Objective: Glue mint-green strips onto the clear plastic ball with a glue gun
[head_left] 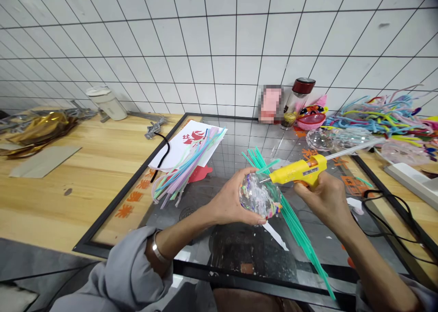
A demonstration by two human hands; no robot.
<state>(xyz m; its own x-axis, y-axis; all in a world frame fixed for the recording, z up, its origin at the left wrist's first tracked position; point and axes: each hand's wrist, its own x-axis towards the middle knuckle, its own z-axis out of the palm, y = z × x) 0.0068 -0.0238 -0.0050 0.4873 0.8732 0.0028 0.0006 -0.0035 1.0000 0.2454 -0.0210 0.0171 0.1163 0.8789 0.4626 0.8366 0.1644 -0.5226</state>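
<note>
My left hand (236,200) is wrapped around a clear round plastic ball (259,194) with white and coloured bits in or on it. In my right hand (323,198) is a yellow hot glue gun (297,171), a clear glue stick (356,148) poking out of its back. The gun's metal nozzle points left and reaches the upper part of the ball; whether it touches cannot be told. Beneath the ball, a bundle of green sticks (301,234) lies slantwise across the glass panel (236,138). A white strip (275,236) rests beside them.
Pastel strips (191,166) lie over a white sheet with red print (171,150). Against the tiled wall stand a white cup (106,103) and a glass bottle (297,100). Coloured pipe cleaners (379,113) are heaped at right, near a black cable (386,216). Gold foil (48,125) lies at left.
</note>
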